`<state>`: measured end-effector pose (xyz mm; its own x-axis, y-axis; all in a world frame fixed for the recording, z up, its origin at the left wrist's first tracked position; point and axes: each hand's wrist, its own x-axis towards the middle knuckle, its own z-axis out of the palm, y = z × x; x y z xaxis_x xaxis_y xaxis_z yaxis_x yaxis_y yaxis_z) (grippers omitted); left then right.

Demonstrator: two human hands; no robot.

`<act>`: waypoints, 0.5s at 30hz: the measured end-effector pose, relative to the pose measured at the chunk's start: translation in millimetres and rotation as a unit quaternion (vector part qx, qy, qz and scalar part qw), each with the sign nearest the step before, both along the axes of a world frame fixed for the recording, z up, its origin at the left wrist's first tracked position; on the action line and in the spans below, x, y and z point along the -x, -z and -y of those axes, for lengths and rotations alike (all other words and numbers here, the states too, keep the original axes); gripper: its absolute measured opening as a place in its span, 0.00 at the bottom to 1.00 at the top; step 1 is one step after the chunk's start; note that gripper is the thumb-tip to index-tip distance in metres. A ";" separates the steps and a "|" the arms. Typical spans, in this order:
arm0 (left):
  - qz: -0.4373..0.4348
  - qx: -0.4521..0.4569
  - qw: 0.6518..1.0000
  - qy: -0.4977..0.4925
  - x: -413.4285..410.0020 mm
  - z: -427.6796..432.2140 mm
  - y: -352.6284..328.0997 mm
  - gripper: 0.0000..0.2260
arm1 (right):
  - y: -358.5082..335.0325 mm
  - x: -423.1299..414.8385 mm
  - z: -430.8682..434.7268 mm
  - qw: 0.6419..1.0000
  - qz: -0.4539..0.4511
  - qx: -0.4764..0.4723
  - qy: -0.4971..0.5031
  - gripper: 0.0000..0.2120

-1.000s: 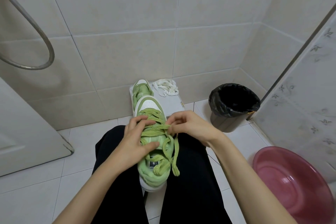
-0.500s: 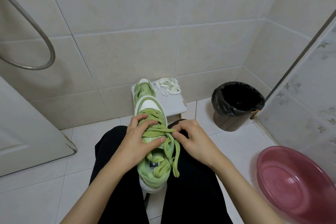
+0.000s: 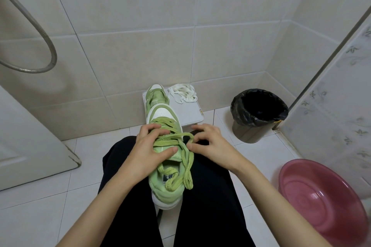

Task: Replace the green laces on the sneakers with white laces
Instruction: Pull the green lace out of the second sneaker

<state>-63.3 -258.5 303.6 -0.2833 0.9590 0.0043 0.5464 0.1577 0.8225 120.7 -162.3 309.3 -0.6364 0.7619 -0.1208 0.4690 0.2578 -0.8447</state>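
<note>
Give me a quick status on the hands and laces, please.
Left hand holds lap sneaker. Right hand pinches green lace, still threaded. White laces untouched on stool. Nothing in the way.

Lined black bin (image 3: 247, 132), pink basin (image 3: 321, 202) — perhaps a shower hose (image 3: 43, 33).

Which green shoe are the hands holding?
The nearer sneaker, on the lap: left hand and right hand grip its green laces. The other sneaker sits on the stool.
</note>
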 end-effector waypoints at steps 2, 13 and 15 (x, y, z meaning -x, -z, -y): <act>0.009 -0.003 1.000 -0.006 0.0 0.2 0.2 0.18 | 4.7 3.0 7.5 0.999 -0.028 0.008 0.019 0.03; 0.009 0.008 1.000 0.005 1.7 0.8 1.3 0.19 | -35.1 31.9 -9.5 0.961 -0.045 -0.257 0.094 0.03; 0.027 0.008 1.000 0.012 5.1 1.4 -0.5 0.15 | -29.8 35.0 -3.3 0.972 -0.052 -0.218 0.072 0.05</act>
